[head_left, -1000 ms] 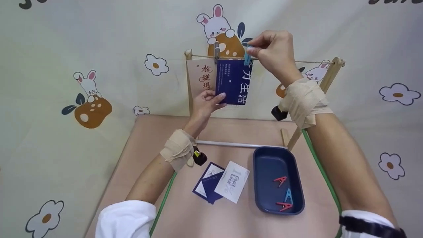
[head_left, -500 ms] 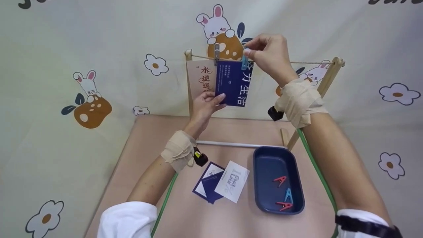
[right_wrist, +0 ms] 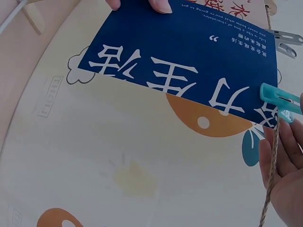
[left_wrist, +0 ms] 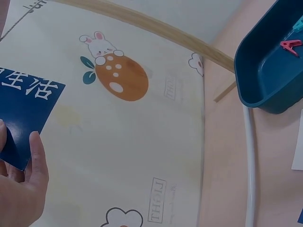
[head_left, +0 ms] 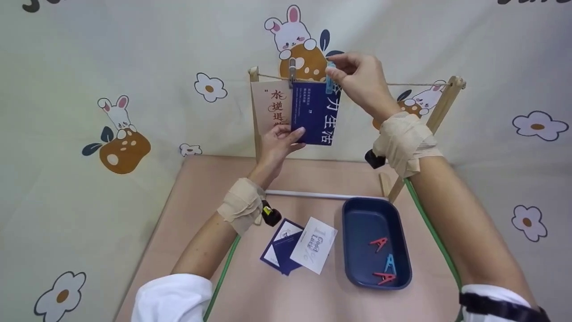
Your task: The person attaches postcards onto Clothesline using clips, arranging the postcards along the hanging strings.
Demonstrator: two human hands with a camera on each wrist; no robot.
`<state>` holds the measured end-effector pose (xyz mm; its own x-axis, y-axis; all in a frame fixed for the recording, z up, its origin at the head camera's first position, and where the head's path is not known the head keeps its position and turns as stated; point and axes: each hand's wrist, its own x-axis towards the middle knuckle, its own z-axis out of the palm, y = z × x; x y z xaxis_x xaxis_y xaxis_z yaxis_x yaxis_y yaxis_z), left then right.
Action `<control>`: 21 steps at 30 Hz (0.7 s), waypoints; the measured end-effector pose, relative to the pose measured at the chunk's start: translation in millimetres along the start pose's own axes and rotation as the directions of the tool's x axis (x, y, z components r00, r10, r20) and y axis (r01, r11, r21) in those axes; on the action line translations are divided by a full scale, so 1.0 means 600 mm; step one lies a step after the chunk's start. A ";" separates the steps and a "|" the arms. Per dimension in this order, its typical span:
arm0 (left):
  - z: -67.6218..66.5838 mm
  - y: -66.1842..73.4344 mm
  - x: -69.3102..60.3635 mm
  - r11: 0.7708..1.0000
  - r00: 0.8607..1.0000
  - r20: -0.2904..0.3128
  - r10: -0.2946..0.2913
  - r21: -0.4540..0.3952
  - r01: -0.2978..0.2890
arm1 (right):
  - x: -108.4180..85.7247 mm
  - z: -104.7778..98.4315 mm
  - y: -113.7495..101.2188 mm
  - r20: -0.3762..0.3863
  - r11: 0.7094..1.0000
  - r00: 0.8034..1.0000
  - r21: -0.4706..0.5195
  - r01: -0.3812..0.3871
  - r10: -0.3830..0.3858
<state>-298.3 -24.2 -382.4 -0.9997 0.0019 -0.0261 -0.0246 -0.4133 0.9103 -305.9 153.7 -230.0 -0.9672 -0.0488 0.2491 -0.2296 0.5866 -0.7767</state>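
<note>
A dark blue card point(head_left: 315, 118) with white lettering hangs at the string point(head_left: 415, 84) of a wooden frame. My left hand point(head_left: 278, 145) pinches its lower left edge between thumb and fingers. At the card's upper right corner, my right hand point(head_left: 363, 82) pinches a light blue clothespin point(head_left: 330, 78). Seen from the right wrist, the clothespin point(right_wrist: 279, 98) straddles the card's corner beside the string. Left of the blue card is a cream card point(head_left: 271, 103) with red characters, partly hidden by my left fingers. A grey metal clip point(head_left: 292, 71) sits on the string where both cards meet.
On the table, a blue tray point(head_left: 350, 250) holds red clothespins point(head_left: 379, 244) and a light blue clothespin point(head_left: 390, 264). Left of it lie a white card point(head_left: 313, 246) and dark blue cards point(head_left: 286, 255), overlapping. The frame's right post point(head_left: 442, 107) leans behind my right wrist.
My right hand has come down and slightly left with the light blue clothespin, which now sits lower over the card's corner. My left hand keeps its hold on the card.
</note>
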 end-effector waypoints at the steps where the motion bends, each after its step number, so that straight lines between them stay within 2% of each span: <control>1: -0.001 0.000 -0.001 1.000 1.000 0.000 0.000 0.009 0.000 | 0.000 -0.001 0.001 0.008 1.000 1.000 0.003 -0.003 0.003; 4: -0.003 -0.002 -0.003 0.999 1.000 -0.004 -0.004 0.048 0.004 | -0.002 -0.004 0.002 0.024 1.000 1.000 0.013 0.002 -0.002; 7: -0.007 -0.002 -0.007 0.995 1.000 -0.004 -0.013 0.097 0.014 | -0.003 -0.007 0.003 0.008 0.999 0.999 0.038 0.032 -0.032; 14: -0.020 -0.003 -0.016 0.983 1.000 -0.019 -0.019 0.182 0.022 | -0.013 -0.014 0.000 -0.095 0.989 0.992 0.115 0.093 -0.082; 18: -0.026 -0.015 -0.019 0.976 0.999 -0.028 -0.018 0.215 0.024 | -0.030 -0.013 -0.001 -0.120 0.975 0.986 0.176 0.132 -0.112; 21: -0.029 -0.030 -0.024 0.968 0.999 -0.011 -0.030 0.247 0.032 | -0.042 -0.010 0.001 -0.143 0.966 0.978 0.190 0.178 -0.153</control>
<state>-283.5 -32.9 -405.5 -0.9983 0.0046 -0.0584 -0.0583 -0.1753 0.9828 -281.1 160.1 -233.5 -0.8954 -0.0220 0.4448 -0.4149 0.4044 -0.8151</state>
